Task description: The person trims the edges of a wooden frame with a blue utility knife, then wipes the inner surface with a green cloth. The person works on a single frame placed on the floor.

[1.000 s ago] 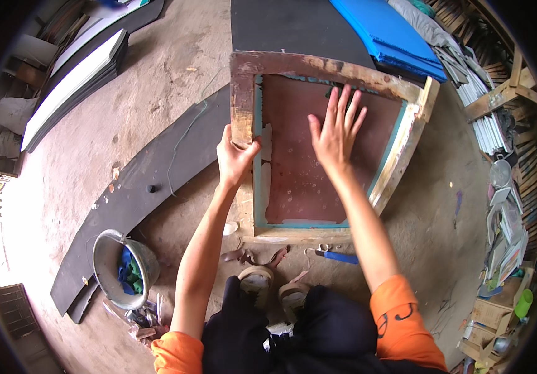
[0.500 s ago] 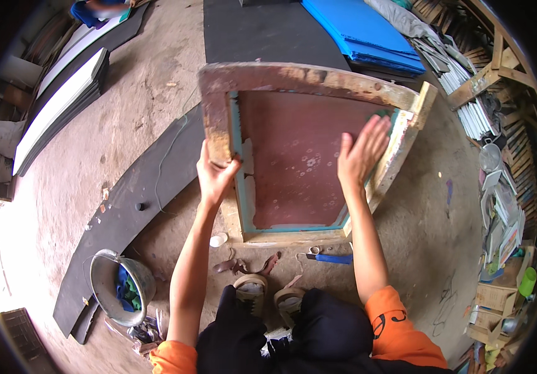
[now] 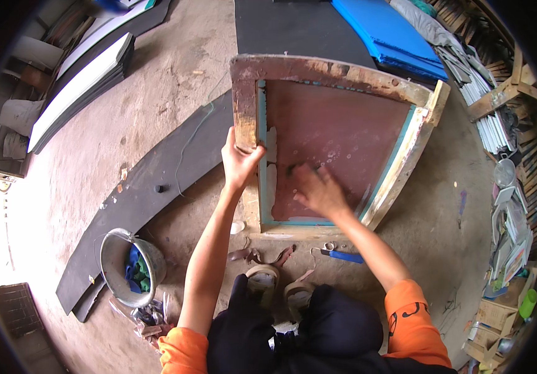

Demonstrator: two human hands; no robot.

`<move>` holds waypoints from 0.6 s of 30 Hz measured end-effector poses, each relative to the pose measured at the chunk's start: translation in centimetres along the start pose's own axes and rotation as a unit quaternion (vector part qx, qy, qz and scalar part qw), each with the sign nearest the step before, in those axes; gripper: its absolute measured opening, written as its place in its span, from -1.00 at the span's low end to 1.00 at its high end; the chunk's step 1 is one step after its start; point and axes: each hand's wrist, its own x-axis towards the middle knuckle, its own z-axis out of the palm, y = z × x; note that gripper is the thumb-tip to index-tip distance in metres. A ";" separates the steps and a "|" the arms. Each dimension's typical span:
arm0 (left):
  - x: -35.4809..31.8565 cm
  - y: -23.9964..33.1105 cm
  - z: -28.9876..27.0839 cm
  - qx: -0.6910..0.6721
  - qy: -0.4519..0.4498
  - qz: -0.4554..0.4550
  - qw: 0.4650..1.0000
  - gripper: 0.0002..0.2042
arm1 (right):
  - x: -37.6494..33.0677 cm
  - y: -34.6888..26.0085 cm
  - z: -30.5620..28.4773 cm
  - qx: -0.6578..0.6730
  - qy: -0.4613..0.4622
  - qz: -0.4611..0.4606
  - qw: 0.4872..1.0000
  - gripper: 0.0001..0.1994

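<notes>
A wooden screen-printing frame [image 3: 408, 163] with reddish-brown mesh [image 3: 349, 118] and turquoise edging stands tilted in front of me. My left hand [image 3: 241, 163] is closed round its left bar, thumb on the near face. Over the lower left of the mesh, my right hand [image 3: 321, 190] is slightly blurred, its fingers spread and pressing a small dark green scrap [image 3: 291, 169], apparently cloth, against the surface. Most of that scrap is hidden under the fingers. Pale ring-shaped spots mark the mesh beside this hand.
A bucket [image 3: 156, 265] with blue and green cloths stands at lower left, by a long black sheet [image 3: 137, 199]. A blue-handled tool [image 3: 346, 256] lies below the frame. Blue sheets [image 3: 393, 37] are stacked beyond it; piled boards [image 3: 508, 230] line the right side.
My right hand has swept from the mesh's upper right down to its lower left, the green scrap moving with it. My left hand keeps its grip. The whole view has shifted slightly.
</notes>
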 end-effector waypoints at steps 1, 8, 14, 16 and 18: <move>-0.3 0.1 -0.4 0.004 0.005 0.000 1.000 -0.63 | 0.2 1.0 -1.2 -0.016 0.015 0.073 0.997 -0.31; 0.2 0.0 -0.1 -0.011 0.022 0.004 1.000 -0.68 | 7.0 2.8 -5.6 0.073 0.292 0.299 0.905 -0.24; 0.7 -0.3 1.2 -0.013 0.011 -0.003 1.000 -0.67 | -0.4 1.0 3.3 -0.023 0.119 -0.201 0.972 -0.30; 0.1 -0.1 0.5 -0.016 0.016 0.003 1.000 -0.68 | 0.3 3.5 1.7 -0.094 0.104 -0.201 0.970 -0.30; 0.1 0.6 0.1 -0.026 0.028 0.023 0.999 -0.69 | 2.6 6.4 -2.6 -0.075 0.147 -0.045 0.985 -0.30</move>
